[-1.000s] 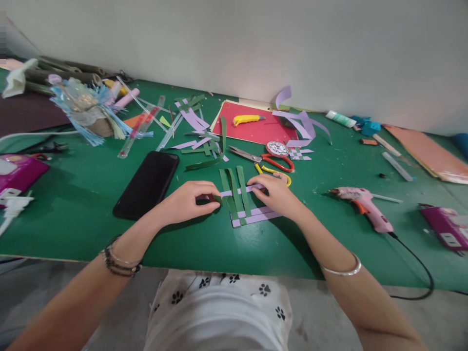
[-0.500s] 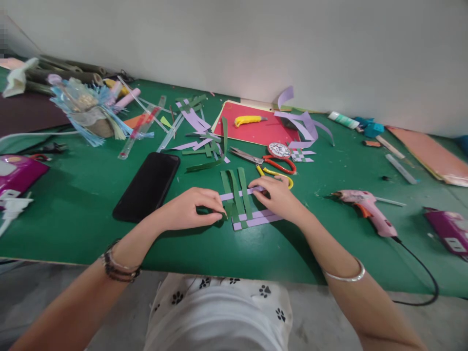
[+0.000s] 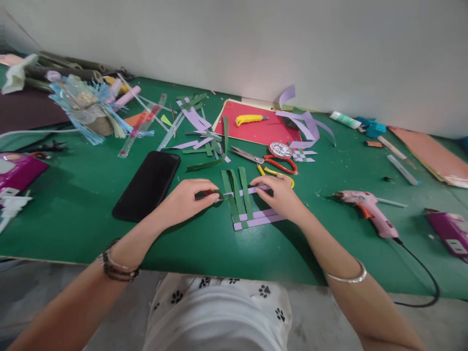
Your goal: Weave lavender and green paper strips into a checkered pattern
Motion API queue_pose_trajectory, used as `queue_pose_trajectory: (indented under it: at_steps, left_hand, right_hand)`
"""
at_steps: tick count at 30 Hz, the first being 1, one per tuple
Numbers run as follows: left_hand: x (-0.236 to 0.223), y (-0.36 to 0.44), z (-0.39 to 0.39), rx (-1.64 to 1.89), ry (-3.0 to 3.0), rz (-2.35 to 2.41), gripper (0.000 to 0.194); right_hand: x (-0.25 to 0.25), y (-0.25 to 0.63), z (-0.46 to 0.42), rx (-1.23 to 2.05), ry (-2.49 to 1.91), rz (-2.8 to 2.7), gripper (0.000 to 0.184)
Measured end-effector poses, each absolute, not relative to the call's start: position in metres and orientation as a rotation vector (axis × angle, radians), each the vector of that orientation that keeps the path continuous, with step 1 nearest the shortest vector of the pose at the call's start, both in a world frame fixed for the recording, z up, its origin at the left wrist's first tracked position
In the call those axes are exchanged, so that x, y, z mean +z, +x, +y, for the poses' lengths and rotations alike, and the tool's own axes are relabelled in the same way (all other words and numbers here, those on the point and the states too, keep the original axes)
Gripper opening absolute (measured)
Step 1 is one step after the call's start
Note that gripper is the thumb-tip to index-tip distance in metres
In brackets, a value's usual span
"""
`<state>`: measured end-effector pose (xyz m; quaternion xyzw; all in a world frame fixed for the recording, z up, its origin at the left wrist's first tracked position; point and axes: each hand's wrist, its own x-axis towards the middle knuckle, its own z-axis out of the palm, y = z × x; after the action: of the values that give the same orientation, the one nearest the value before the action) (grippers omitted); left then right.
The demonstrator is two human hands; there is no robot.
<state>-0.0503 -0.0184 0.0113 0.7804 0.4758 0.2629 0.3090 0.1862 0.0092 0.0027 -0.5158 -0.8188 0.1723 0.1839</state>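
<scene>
Here, in the head view, left hand (image 3: 190, 197): your thumb and fingertips are pinched nearly shut on a green strip end (image 3: 219, 195) at the weave's left edge.
Right hand (image 3: 280, 195): your curled fingertips meet the upper purple strip (image 3: 251, 191); you cannot tell whether they pinch it.
Paper weave (image 3: 243, 195): it lies on the green table (image 3: 204, 248) in front of you, between your hands, upright green strips crossing purple ones.
Phone (image 3: 148, 185): it lies left of your weave, near your left hand.
Red-handled scissors (image 3: 281, 163): they lie open beyond the weave.
Yellow cutter (image 3: 250, 119): it rests on the red sheet (image 3: 252, 132).
Pink glue gun (image 3: 369, 207): it lies well to your right.
</scene>
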Motion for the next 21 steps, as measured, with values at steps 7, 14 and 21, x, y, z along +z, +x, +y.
queue_pose_trajectory:
  at_steps: [7, 14, 21]
  left_hand:
    - [0.0077, -0.0529, -0.0144, 0.712, 1.900, 1.523, 0.027]
    - [0.0043, -0.0512, -0.0141, 0.687, 2.029, 1.359, 0.027]
    - [0.0049, -0.0504, -0.0140, 0.670, 2.032, 1.368, 0.029]
  right_hand:
    - [0.0030, 0.1868, 0.0092, 0.485, -1.417, -2.362, 0.017]
    - [0.0017, 0.1878, 0.0108, 0.501, -1.386, -2.345, 0.016]
    - [0.0032, 0.1870, 0.0114, 0.536, -1.398, -2.359, 0.018]
